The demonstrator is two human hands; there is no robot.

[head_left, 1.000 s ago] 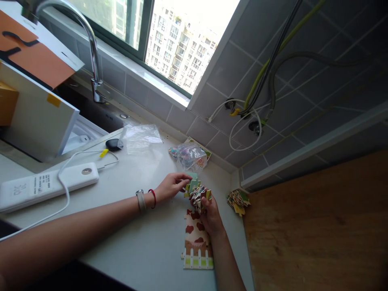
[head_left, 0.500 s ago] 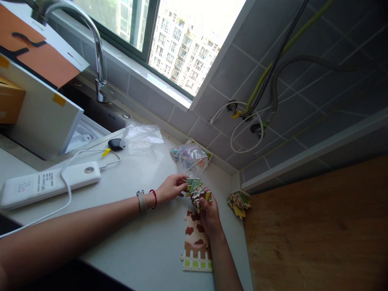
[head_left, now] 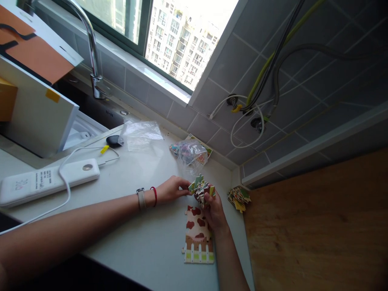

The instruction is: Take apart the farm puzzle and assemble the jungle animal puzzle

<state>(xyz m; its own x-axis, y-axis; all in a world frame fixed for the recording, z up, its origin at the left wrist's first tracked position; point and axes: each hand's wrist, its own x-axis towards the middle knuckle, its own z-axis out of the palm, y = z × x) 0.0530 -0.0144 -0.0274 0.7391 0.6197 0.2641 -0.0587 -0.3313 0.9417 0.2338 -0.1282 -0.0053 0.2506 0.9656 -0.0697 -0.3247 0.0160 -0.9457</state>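
My right hand (head_left: 216,210) grips a stack of jigsaw pieces (head_left: 203,190) held on edge above the white countertop (head_left: 145,238). My left hand (head_left: 172,189) reaches in from the left and pinches a green-backed piece (head_left: 195,182) at the top of that stack. Below my hands, a joined strip of puzzle (head_left: 197,235) with brown cow spots and a white fence lies flat on the counter. A small pile of loose pieces (head_left: 239,197) rests to the right by the wall corner.
A clear bag with more pieces (head_left: 190,152) and an empty plastic bag (head_left: 142,133) lie behind. A white power bank (head_left: 45,181) with its cable, a black oval object (head_left: 114,140), a tap (head_left: 91,44) over the sink and a white box (head_left: 33,109) are at left. A wooden board (head_left: 315,226) is at right.
The stack in my right hand has shifted slightly up and right. My left fingers have moved from holding the green piece out beside the stack to pinching it against the stack's top.
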